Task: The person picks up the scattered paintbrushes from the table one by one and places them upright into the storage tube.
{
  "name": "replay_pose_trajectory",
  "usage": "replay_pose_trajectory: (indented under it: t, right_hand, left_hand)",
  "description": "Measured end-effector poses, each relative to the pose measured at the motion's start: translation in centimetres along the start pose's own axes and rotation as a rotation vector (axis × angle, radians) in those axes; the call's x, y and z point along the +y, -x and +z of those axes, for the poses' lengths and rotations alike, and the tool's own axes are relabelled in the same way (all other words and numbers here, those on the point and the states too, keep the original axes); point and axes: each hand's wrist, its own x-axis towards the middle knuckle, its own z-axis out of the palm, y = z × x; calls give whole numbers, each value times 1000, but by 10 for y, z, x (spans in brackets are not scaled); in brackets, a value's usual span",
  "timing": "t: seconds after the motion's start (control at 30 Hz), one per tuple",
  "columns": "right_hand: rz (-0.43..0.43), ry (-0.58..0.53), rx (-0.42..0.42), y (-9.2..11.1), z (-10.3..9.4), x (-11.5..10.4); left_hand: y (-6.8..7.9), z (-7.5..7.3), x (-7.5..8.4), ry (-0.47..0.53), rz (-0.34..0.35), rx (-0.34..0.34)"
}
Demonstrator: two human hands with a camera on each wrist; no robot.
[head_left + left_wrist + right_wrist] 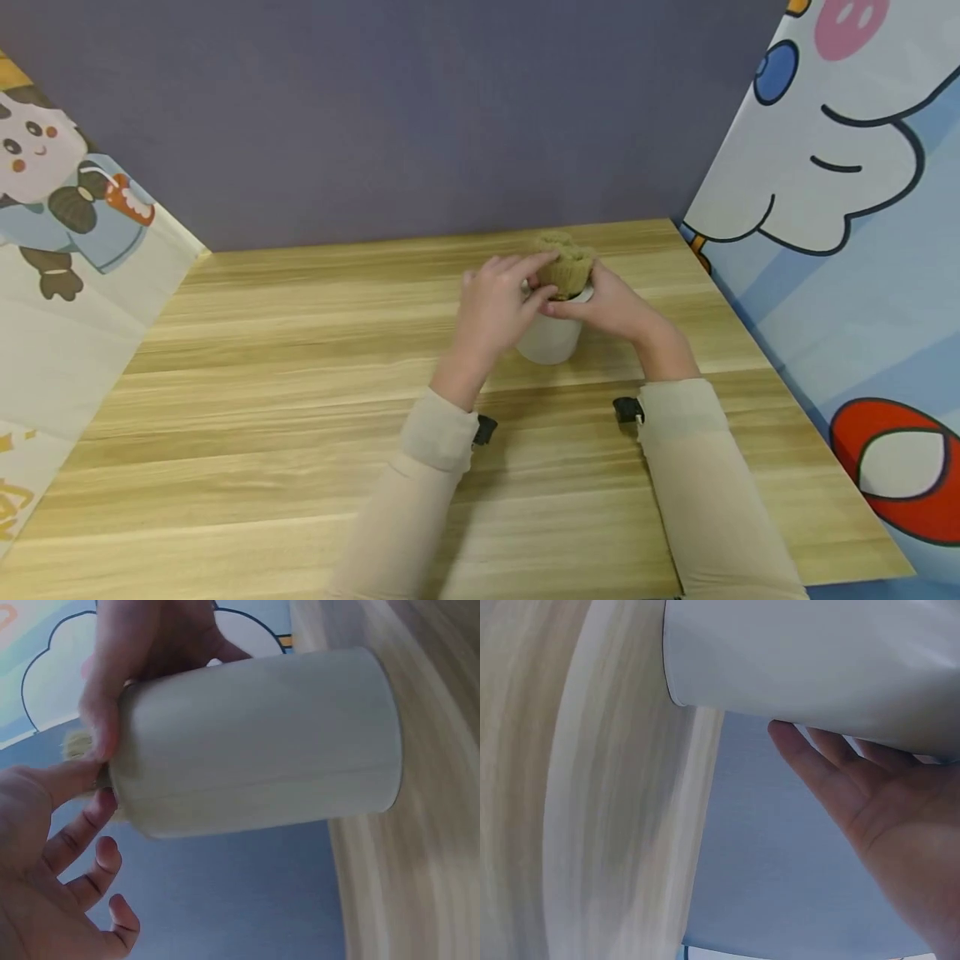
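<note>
A white cylindrical container (550,340) is near the far right part of the table, its base close to the tabletop; whether it touches is unclear. A tan, ribbed, soft-looking item (567,268) sticks up out of its mouth. With the thumb near the rim and fingers along the side, my right hand (617,302) grips the container (255,742). My left hand (492,302) is at the opposite side of the mouth. Its thumb and forefinger pinch the tan item's edge at the rim, while the other fingers (96,877) curl loosely away. The container's inside is hidden.
Underneath is a wood-grain table (285,400), with a dark grey-blue panel (420,125) along its back edge. Cartoon-printed sheets flank it on the left (67,192) and right (840,208). Small black devices (627,409) sit at both sleeve cuffs.
</note>
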Motion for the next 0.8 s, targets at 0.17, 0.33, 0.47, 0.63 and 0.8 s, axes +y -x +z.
replay_pose_trajectory:
  t: [0.17,0.33,0.47,0.63,0.8]
  right_hand:
    - [40,55,33,0,-3,-2]
    - [113,168,76,3,-6,-5]
    - [168,228,93,7,-9,-5]
    - [206,258,100,12,-12,-8]
    - [226,294,105,12,-15,-12]
  left_hand:
    - [-7,-12,-12,18,-17,-29]
    - [-6,-16,-35,24,-57,-28]
    - [1,-17,-56,14,-101,-50]
    - [10,-28,-87,3,-170,-78]
    - [20,-40,-119,4,-242,-75]
